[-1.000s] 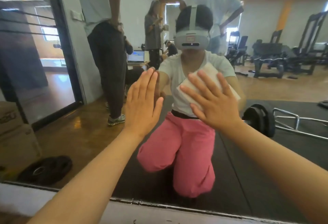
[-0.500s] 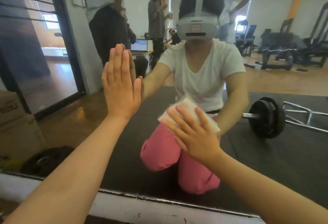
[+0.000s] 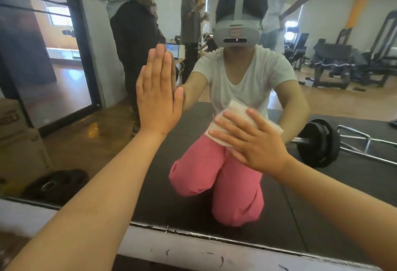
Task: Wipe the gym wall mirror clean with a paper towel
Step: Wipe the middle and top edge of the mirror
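Compared with the frame half a second earlier, your right hand (image 3: 255, 144) and the paper towel (image 3: 236, 109) sit slightly higher and further right on the mirror (image 3: 322, 195). Your left hand (image 3: 158, 96) holds nearly the same position on the glass.

**Left hand.** It lies flat against the mirror, straight and closed together, pointing up. It holds nothing. Judged from the kneeling posture in the reflection, this hand serves as a brace: it takes your forward lean so that the wiping arm is free to travel.

**Right hand.** The fingers (image 3: 227, 120) are straight and spread, angled up and to the left. They do not curl round the towel; they press it flat onto the glass. The spread is judged to distribute pressure across the whole pad, not one line.

**Position of the towel.**
- The towel is folded into a small white pad and lies between your right palm and the mirror.
- Its upper edge projects beyond the fingertips.
- Its right corner projects beyond the right side of the hand.
- The lower part is hidden beneath the palm.

**Position on the mirror.** The pad rests in the lower central zone of the glass, to the right of the left hand and apart from it, and well above the white ledge (image 3: 193, 251) under the mirror's bottom edge. Whether streaks remain on the surrounding glass cannot be determined.
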